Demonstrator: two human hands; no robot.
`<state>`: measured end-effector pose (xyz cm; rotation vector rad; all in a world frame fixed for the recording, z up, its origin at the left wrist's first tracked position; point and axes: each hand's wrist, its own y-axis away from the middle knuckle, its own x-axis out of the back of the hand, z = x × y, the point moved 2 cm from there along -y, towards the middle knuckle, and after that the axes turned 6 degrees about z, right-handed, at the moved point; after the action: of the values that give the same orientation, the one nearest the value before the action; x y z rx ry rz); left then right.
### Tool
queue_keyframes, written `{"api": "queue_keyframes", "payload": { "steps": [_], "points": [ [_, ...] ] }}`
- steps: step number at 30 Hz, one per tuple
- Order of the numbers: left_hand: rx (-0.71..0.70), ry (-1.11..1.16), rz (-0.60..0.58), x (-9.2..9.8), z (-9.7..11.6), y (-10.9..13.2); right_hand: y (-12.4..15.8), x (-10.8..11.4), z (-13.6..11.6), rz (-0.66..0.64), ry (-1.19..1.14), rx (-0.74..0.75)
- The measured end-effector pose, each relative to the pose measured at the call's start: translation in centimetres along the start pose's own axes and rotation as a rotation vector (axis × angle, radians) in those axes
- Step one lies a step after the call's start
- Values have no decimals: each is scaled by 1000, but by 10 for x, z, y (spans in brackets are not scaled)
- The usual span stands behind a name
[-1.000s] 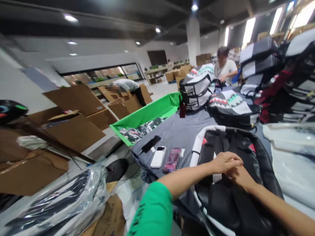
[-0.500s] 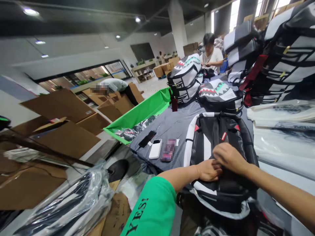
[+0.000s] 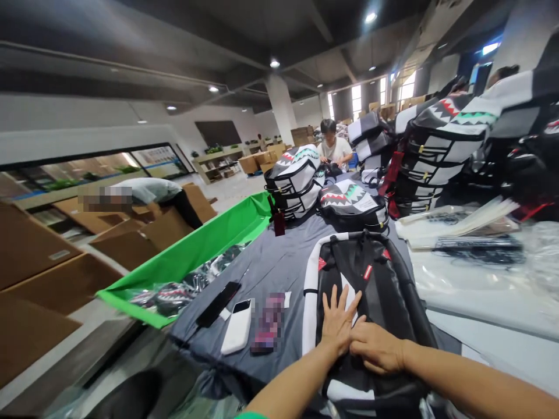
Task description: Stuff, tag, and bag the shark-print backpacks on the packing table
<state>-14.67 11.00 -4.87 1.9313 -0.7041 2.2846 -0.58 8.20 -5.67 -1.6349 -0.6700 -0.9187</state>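
Note:
A black and white backpack lies flat in front of me on the grey cloth of the table, with small red patches near its top. Fingers spread, my left hand presses down on its left part, over a white stripe. My right hand rests just beside it, touching or nearly touching the left, fingers curled against the black panel. Whatever those fingers may pinch is hidden under them.
Left of the backpack lie a white power bank, a dark phone and a blurred-out item. Shark-mouth backpacks are stacked behind. Plastic bags cover the right side. A green bin stands left. Two co-workers are farther back.
My left hand has gone from curled fingers to spread flat, farther up the backpack's left side. My right hand has shifted down beside it. The view has turned to the right.

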Motion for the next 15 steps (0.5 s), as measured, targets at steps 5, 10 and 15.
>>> {"api": "queue_keyframes", "payload": {
  "steps": [5,10,15],
  "points": [
    [-3,74,-67,5,28,32,3,19,-30,82,182,-80],
    [-57,202,-238,27,57,61,8,63,27,98,368,-552],
    [-42,154,-188,70,58,6,26,64,102,108,413,-928]
  ]
}}
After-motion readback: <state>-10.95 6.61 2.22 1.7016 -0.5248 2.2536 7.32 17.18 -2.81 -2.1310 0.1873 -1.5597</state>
